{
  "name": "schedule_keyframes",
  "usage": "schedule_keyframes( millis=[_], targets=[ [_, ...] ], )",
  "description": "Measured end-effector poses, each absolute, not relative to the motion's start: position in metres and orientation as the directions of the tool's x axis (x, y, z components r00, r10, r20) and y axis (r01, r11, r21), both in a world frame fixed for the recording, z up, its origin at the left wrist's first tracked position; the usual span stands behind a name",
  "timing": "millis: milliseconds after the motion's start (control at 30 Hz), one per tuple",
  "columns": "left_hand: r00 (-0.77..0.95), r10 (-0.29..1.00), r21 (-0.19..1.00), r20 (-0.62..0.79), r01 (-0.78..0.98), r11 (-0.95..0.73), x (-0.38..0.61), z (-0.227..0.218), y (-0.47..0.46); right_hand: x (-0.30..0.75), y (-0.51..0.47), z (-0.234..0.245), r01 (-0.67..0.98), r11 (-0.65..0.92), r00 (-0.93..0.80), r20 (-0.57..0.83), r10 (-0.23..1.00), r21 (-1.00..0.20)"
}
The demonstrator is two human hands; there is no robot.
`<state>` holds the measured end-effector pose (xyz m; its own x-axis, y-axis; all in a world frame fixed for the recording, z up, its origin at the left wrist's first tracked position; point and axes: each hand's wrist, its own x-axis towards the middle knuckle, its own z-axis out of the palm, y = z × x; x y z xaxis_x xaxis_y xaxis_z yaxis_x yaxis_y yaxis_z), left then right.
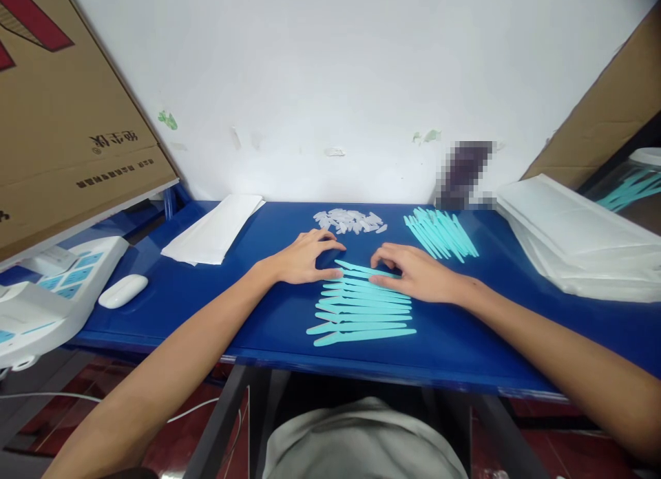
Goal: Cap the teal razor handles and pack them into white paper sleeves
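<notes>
Several turquoise eyebrow razors lie side by side in a row on the blue table, in front of me. My left hand rests at the far left of the row, fingers apart, its thumb at a razor's end. Over the right ends of the farthest razors is my right hand, fingers bent and thumb apart from the forefinger. Behind the hands sits a pile of small translucent caps. A second heap of turquoise razors lies beyond my right hand.
White paper sheets lie at the left, near a white oval case and a white device with blue keys. Translucent bags are stacked at the right. Cardboard stands at the left, and a white wall closes the back.
</notes>
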<state>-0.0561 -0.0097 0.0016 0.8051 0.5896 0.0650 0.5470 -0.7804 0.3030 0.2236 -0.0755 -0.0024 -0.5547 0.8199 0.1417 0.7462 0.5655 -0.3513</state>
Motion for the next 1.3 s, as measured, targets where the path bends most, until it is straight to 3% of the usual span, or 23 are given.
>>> schedule_keyframes(
  millis=[567,900,1133,1300],
  targets=[
    [0.806,0.591,0.337,0.021,0.551,-0.764,-0.056,0.006,-0.012,0.218,-0.082,0.000,0.804,0.492,-0.498,0.076,0.864,-0.333],
    [0.791,0.604,0.329,-0.097,0.599,-0.731,-0.052,0.011,-0.023,0.212,-0.088,0.002,0.827,0.488,-0.501,0.026,0.865,-0.281],
    [0.796,0.602,0.326,-0.065,0.588,-0.741,-0.053,0.010,-0.021,0.213,-0.088,0.002,0.830,0.453,-0.471,0.025,0.882,-0.327],
    [0.802,0.594,0.342,-0.070,0.578,-0.741,-0.052,0.009,-0.024,0.214,-0.090,0.004,0.777,0.524,-0.533,0.076,0.843,-0.349]
  ],
)
